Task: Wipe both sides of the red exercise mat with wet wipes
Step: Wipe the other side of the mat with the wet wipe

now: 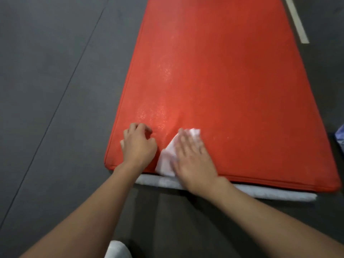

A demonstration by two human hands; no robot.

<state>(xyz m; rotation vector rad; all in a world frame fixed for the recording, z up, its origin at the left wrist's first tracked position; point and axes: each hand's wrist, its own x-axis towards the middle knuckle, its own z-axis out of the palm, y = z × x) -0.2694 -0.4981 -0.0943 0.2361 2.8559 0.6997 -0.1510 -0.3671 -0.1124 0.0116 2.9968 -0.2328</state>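
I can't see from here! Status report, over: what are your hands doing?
Right hand flat on the wipe, pressing it to the mat near its front edge. Left hand curled on the mat beside it. Nothing in the way.

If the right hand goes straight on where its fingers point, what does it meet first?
Only bare red mat: beyond the wet wipe under the right hand, the way looks free as far as visible.
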